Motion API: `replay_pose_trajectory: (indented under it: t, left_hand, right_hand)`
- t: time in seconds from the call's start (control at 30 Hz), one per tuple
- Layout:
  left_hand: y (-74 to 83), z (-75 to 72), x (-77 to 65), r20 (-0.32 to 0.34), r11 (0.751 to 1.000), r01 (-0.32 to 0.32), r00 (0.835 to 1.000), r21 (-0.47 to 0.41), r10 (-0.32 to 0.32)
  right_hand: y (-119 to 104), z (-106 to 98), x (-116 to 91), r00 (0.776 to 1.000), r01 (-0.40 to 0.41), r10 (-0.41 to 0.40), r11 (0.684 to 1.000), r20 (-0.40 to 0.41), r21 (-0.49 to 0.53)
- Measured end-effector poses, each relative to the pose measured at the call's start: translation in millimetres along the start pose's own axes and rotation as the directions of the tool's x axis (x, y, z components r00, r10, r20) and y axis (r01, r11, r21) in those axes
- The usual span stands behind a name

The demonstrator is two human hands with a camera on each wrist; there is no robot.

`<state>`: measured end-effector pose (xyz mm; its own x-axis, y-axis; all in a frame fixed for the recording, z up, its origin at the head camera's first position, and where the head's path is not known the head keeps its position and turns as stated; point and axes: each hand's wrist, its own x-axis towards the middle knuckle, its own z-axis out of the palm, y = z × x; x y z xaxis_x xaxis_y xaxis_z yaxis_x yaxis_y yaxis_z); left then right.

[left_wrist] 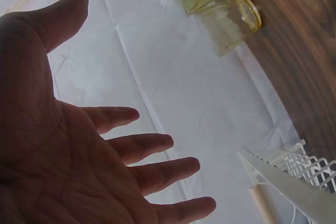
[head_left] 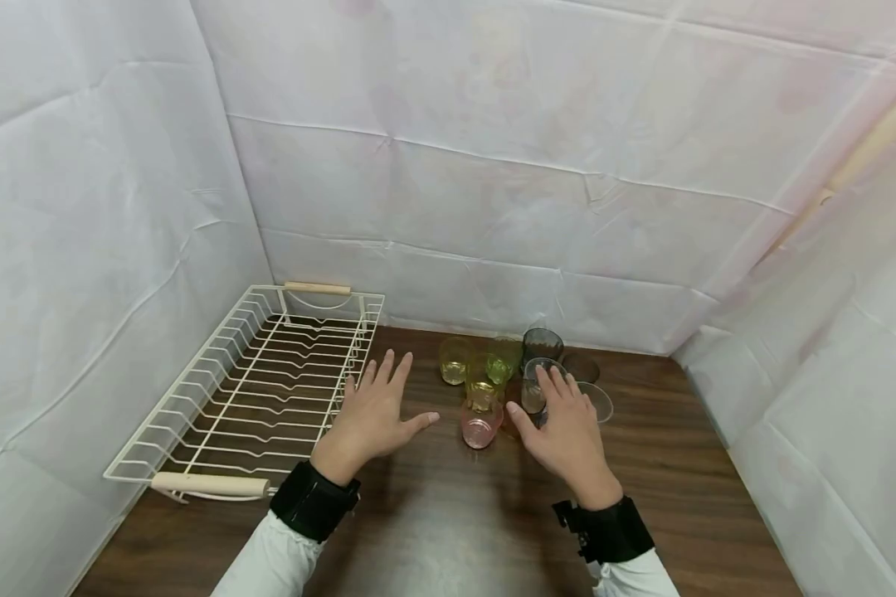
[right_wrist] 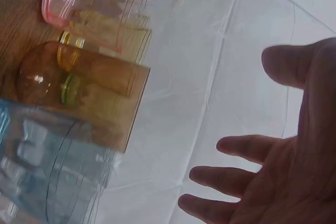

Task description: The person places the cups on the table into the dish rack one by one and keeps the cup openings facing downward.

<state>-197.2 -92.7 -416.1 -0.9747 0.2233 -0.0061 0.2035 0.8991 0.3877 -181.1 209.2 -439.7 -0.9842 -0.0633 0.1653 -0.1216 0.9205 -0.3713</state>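
My left hand (head_left: 373,419) hovers beside the rack's right edge, fingers spread and thumb pointing toward the glasses. Its palm faces a yellow glass (left_wrist: 226,27) in the left wrist view. The right hand (head_left: 570,433) hangs over the right side of the glass cluster, fingers extended and holding nothing; in the head view it overlaps a clear bluish glass (head_left: 533,396). A pink glass (head_left: 480,429) stands frontmost between the hands. An amber glass (right_wrist: 84,98) is beside it, partly hidden from the head camera. Behind are a green glass (head_left: 499,367) and a dark grey glass (head_left: 542,344).
On the left, a white wire dish rack (head_left: 227,406) with wooden handles (head_left: 209,484) lies along the wall. The dark wooden table (head_left: 448,522) meets white sheet walls (head_left: 448,199) at the back and sides. A clear glass rim (head_left: 603,404) shows right of the right hand.
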Motion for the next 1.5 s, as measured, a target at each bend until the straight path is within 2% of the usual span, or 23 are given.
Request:
replay_pose_trajectory:
  t: [0.1,0.23,0.4,0.7,1.03,1.27,1.5]
  left_hand:
    - [0.2,0.5,0.5,0.001,1.0,0.0,1.0,0.0,0.0]
    - [0.2,1.2,0.8,0.001,1.0,0.002,1.0,0.005,-0.002]
    - [0.8,0.7,0.9,0.001,1.0,0.004,1.0,0.002,-0.004]
    - [-1.1,0.5,1.3,0.006,1.0,0.003,1.0,0.013,-0.003]
    - [-4.4,2.4,1.4,0.01,1.0,0.01,1.0,0.013,-0.01]
    - [-5.8,6.1,0.4,0.0,1.0,0.008,1.0,0.013,-0.008]
    - [-4.3,6.9,-1.5,-0.011,1.0,0.009,1.0,0.002,-0.009]
  right_hand:
    - [8.5,-3.7,-0.1,0.998,-0.011,0.013,0.999,-0.063,0.032]
    - [23.9,-11.7,0.7,0.985,-0.058,0.073,0.993,-0.153,0.101]
    - [44.9,-24.1,0.1,0.97,-0.141,0.163,0.981,-0.182,0.131]
    - [78.0,-30.2,-4.8,0.964,-0.237,0.247,0.966,-0.1,0.107]
    - [108.3,-8.7,7.7,0.953,-0.302,0.3,0.948,0.039,0.098]
    - [116.2,-1.7,21.6,0.931,-0.344,0.329,0.936,0.158,0.078]
    - [114.2,2.2,29.0,0.932,-0.336,0.324,0.94,0.163,0.052]
